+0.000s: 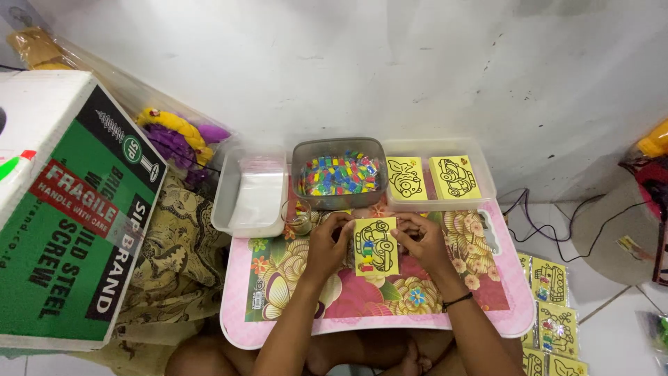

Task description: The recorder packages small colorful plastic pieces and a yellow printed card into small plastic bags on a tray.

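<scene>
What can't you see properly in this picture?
- Head view: the small glass jar is partly hidden behind the left hand; its contents cannot be told.
- The little coloured pieces in the grey tub are too small to tell their shape.
- The yellow card has its side edges covered by the fingers of both hands, left and right hand.
- The packed cards on the floor are cut off by the bottom edge.

Pink flowered table (487,315) — three tubs (252,216), a small glass (300,217).

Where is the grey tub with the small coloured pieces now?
In the head view, the grey tub stands at the far edge of the pink table, between two clear trays, just beyond the yellow card.
</scene>
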